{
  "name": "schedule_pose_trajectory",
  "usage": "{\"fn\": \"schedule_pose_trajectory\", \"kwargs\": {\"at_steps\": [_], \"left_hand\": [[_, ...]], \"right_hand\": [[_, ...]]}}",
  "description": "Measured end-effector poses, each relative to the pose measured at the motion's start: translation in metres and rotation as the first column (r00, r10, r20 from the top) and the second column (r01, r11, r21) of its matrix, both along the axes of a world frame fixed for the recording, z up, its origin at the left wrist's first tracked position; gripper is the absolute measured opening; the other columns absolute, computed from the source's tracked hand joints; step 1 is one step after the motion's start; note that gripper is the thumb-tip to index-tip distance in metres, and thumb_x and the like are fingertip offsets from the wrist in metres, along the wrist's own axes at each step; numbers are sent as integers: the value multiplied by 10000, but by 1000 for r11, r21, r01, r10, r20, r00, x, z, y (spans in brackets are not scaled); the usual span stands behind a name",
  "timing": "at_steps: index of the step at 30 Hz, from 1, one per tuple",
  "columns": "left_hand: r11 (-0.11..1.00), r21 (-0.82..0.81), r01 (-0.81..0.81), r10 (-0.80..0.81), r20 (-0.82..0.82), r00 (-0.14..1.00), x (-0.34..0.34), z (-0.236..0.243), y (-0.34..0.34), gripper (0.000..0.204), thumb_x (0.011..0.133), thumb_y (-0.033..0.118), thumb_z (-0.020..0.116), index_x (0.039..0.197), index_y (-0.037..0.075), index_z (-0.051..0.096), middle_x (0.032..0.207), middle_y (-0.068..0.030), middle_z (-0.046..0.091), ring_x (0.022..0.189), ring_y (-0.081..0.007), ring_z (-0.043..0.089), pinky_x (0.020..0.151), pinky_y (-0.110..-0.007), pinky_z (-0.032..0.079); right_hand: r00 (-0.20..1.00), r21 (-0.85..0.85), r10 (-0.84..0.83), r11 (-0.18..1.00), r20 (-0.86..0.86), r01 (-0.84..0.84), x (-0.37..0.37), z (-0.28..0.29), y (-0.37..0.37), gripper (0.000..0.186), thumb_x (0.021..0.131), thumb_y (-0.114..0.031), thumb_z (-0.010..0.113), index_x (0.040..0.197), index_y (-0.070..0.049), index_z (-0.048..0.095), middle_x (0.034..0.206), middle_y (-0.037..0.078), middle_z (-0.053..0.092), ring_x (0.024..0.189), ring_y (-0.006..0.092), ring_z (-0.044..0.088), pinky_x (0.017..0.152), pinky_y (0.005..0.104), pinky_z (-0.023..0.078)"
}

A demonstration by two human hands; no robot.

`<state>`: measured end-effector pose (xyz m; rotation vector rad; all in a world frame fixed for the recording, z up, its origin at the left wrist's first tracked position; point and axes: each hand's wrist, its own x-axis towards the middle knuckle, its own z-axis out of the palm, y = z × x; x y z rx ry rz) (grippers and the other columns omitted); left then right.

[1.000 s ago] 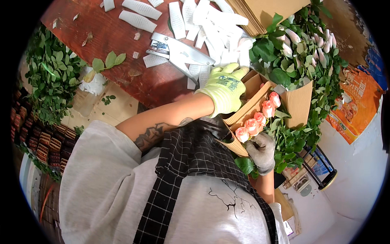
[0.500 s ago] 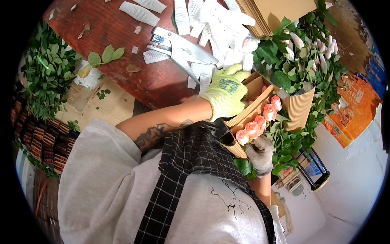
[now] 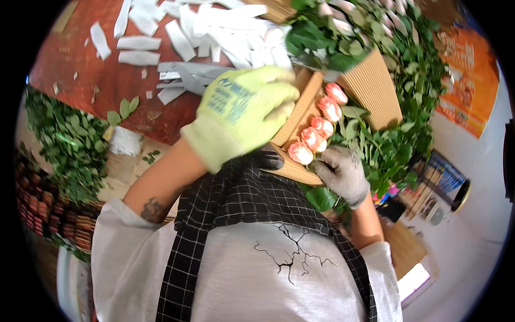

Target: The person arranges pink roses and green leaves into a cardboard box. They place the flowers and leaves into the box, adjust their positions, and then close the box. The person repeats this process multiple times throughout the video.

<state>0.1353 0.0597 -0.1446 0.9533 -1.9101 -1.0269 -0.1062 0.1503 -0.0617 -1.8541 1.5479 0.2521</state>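
The left hand (image 3: 241, 110) in a yellow-green knit glove is lying flat and open-fingered at frame centre on the brown corrugated cardboard wrap (image 3: 370, 86), while the right hand (image 3: 341, 174) in a grey glove is closing around the leafy stems under the row of pink rosebuds (image 3: 316, 137) just right of centre. White paper strips (image 3: 214, 27) are crowding the reddish-brown tabletop (image 3: 102, 80) across the upper left, and green cut foliage (image 3: 64, 145) is hemming the left edge.

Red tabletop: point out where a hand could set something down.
The red tabletop is bare between the white paper strips and the loose leaves at its edge. It is crowded toward the roses, where the left hand presses corrugated cardboard.
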Motion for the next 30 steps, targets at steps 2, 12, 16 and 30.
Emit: {"fn": "schedule_pose_trajectory", "kwargs": {"at_steps": [2,12,16,30], "left_hand": [[975,-10,223,-222,83,972,5,36,11,232,801,191,710,986,50,723,1001,-99,708,779,-254,696,672,-333,557],[877,-186,443,-351,381,855,-20,12,-13,612,727,303,778,1274,89,608,1398,-194,481,1260,-393,475,1068,-467,374],[871,-104,481,-379,480,791,-21,2,-18,840,602,418,827,1345,137,556,1466,-228,376,1339,-501,330,1119,-525,291],[874,9,486,-440,437,784,-28,-16,-16,949,587,450,857,1401,131,489,1512,-279,270,1402,-497,229,1145,-529,232]], "right_hand": [[1000,-31,16,999,0,-16,-3,-1,0,118,808,-191,679,820,-80,638,725,114,600,691,315,622,615,415,490],[990,-186,62,982,128,-37,-12,-12,11,123,827,-214,593,833,-93,613,760,107,647,745,323,654,666,462,511],[992,-167,97,982,79,-82,-13,-11,6,142,814,-225,584,799,-90,623,729,125,650,724,331,656,663,470,515],[981,-32,190,981,-36,-191,-11,3,-2,200,804,-253,582,819,-65,648,735,132,671,715,319,677,672,459,535]]}}
